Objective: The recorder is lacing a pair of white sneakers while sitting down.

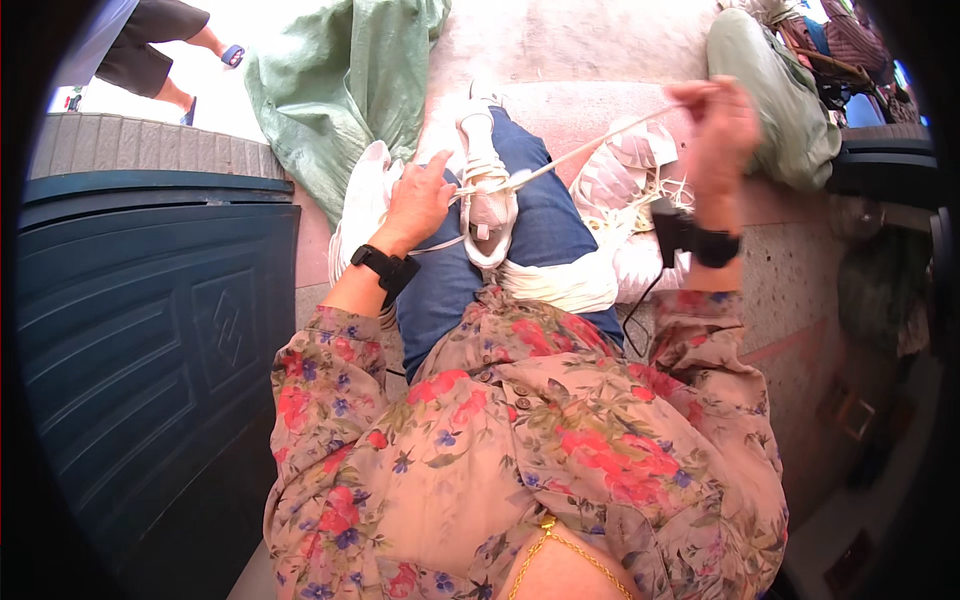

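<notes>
A: Blue door (150, 330) at left, green sack (320, 90) behind. On the lap, a white shoe (487, 195) lies across the blue-jeaned knee.

B: Hands?

A: Left hand (420, 200) rests fingers spread beside the shoe. Right hand (722, 125), raised, pinches the white cord (590, 150) taut from shoe.

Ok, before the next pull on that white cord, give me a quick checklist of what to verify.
1. Right hand grips the white cord: ok, pinched and raised.
2. Cord taut between hand and bundle: ok, runs straight.
3. Left hand steadies the white wrapped bundle: ok, fingers beside it on the knee.
4. Bundle seated on the blue-trousered leg: ok.
5. Knot tight: cannot tell.
6. Loose cord pile free of tangles: cannot tell.
</notes>
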Motion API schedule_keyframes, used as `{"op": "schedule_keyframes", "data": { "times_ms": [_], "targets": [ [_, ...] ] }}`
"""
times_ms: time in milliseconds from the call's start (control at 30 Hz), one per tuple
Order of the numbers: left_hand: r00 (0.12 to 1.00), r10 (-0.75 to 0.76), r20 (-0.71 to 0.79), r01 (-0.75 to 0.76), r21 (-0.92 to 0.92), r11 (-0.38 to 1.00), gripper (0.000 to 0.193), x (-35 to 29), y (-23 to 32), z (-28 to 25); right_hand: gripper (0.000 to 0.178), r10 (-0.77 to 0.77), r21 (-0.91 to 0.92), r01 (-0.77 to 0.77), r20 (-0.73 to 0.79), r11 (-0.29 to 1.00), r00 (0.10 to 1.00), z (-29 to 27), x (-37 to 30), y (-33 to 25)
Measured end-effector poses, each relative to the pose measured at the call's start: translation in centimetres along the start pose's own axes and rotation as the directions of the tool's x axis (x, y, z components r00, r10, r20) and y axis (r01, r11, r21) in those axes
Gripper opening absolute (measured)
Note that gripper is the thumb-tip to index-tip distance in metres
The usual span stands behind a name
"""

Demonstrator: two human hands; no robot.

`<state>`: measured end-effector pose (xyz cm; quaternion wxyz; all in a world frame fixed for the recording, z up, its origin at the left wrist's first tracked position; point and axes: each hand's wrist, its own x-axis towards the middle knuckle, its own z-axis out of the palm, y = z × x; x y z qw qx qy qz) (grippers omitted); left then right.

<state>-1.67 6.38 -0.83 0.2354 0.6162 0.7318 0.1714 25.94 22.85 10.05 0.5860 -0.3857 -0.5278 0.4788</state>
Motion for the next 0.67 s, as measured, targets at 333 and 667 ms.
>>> {"op": "schedule_keyframes", "data": {
  "times_ms": [333,667],
  "targets": [
    [0.975,-0.2,0.093,0.22,-0.435,0.873,0.046,-0.2,-0.1,-1.1,0.013,0.223,-0.194,-0.163,0.346,0.967,0.911,2.0,-3.1,-0.1],
    [0.947,-0.299,0.119,0.306,-0.62,0.723,0.049,-0.4,1.2,-1.9,0.022,0.683,-0.559,-0.401,0.519,0.726,0.514,9.8,-14.4,8.9]
  ]
}}
